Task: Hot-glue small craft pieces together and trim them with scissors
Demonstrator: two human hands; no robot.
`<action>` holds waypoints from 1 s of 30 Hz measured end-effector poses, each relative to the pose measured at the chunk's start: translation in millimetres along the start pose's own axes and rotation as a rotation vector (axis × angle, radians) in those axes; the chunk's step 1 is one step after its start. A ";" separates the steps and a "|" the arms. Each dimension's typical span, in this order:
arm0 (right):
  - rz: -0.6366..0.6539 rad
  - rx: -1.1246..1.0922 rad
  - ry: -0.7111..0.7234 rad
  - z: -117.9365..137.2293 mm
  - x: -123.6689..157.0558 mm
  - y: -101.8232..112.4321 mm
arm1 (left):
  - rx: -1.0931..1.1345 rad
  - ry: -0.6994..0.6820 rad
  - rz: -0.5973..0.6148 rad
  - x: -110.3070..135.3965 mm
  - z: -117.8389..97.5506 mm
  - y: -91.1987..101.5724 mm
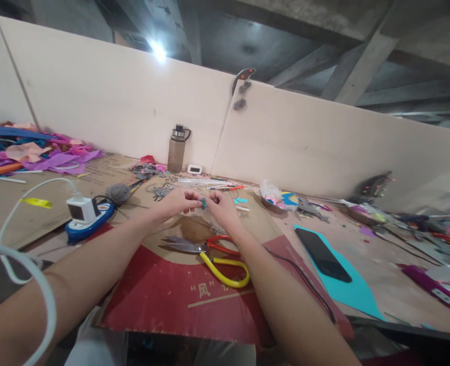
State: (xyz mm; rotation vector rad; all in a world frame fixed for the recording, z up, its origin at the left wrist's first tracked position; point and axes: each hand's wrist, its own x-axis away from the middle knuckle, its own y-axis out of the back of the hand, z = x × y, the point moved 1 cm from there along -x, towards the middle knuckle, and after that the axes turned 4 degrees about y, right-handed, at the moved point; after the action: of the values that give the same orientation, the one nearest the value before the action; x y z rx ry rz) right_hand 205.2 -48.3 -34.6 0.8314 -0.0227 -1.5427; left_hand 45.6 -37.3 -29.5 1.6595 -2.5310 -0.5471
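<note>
Purple, pink and blue scraps (63, 158) lie heaped at far left. Next comes a blue power strip (91, 229) with 1 white charger (81, 209) plugged in. The left hand (185, 201) has its fingers pinched on a small teal piece (204, 203) above the cardboard (160, 295). Beneath lies 1 pair of scissors (203, 248). The right hand (220, 204) pinches the piece's other side, its fingers together. Rightward, 1 black phone (320, 254) rests on a turquoise sheet (362, 300) on the counter (350, 249).
</note>
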 end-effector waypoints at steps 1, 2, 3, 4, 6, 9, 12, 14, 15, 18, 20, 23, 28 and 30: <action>-0.002 -0.001 0.003 0.1 0.1 0.1 | 0.003 0.002 0.005 0.7 -1.1 -0.2; -0.006 -0.001 0.008 0.3 0.2 0.2 | 0.004 0.004 0.008 1.3 -2.0 -0.3; -0.009 0.001 0.016 0.4 0.3 0.2 | 0.005 0.006 0.010 1.7 -2.4 -0.4; -0.010 0.003 0.026 0.7 0.4 0.1 | 0.004 0.007 0.011 1.8 -2.3 -0.3; -0.004 0.013 0.043 1.3 0.8 -0.4 | -0.005 0.007 0.011 1.0 -0.3 0.0; 0.005 0.029 0.053 2.2 1.3 -1.3 | -0.027 0.016 0.004 -1.8 5.0 1.4; -0.004 0.040 0.064 2.5 1.5 -1.9 | -0.049 0.019 -0.022 -3.9 8.3 2.9; -0.009 0.045 0.062 2.2 1.6 -2.0 | -0.058 0.018 -0.029 -3.9 8.4 3.3; -0.009 0.046 0.060 2.1 1.6 -2.0 | -0.057 0.020 -0.026 -3.6 8.0 3.3; -0.005 0.045 0.053 2.1 1.6 -1.7 | -0.046 0.034 -0.009 -1.9 7.0 2.9; -0.005 0.046 0.044 2.4 1.7 -1.5 | -0.042 0.033 -0.008 -1.2 7.1 2.7; -0.015 0.044 0.045 3.1 1.9 -1.2 | -0.054 0.014 -0.020 -1.4 7.8 2.8; -0.015 0.032 0.053 3.3 2.0 -1.5 | -0.074 0.005 -0.046 -2.1 7.3 3.0; -0.016 0.015 0.055 3.1 2.1 -2.0 | -0.068 0.012 -0.054 -1.9 6.6 3.2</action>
State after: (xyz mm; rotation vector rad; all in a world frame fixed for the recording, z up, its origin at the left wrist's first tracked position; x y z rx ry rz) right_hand 202.2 -51.2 -34.3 0.8878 0.0123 -1.5358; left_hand 42.0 -32.8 -34.3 1.7066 -2.4367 -0.6184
